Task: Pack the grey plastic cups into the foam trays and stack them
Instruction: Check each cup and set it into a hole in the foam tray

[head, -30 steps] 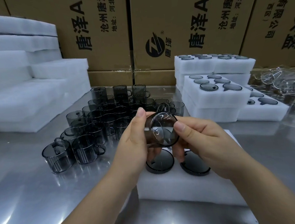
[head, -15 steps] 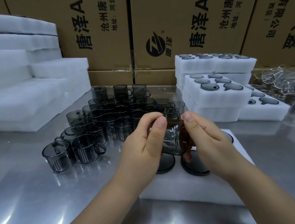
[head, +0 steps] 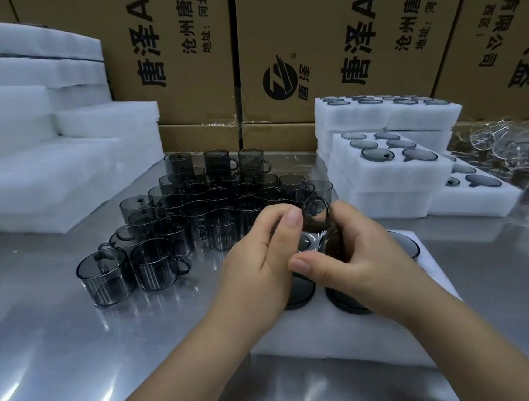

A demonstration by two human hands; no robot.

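- Printed cardboard boxes (head: pixel 307 38) are stacked as a wall well beyond both grips.
- A shiny metal worktop (head: pixel 48 359) is spread beneath everything.
- Plain white foam slabs (head: pixel 33 174) are piled far to the left of the left grip (head: pixel 262 263).
- Filled foam trays (head: pixel 388 178) are stacked beyond and to the right of the right grip (head: pixel 365 255), each showing dark round cup bases set into the foam.
- A crowd of loose grey cups (head: pixel 194 212) is stood upright on the worktop, just beyond and to the left of the left grip.
- A few clear cups (head: pixel 512 146) are heaped far to the right.
- One foam tray (head: pixel 315 345) is laid directly under both grips.
- Seated cups (head: pixel 300 292) are seen in that tray, partly hidden below the grips.
- The held grey cup (head: pixel 317 220) is carried between the two grips above the tray, its handle turned upward.
- Both grips are clamped on this cup, with fingers and thumbs curled round it from either side.
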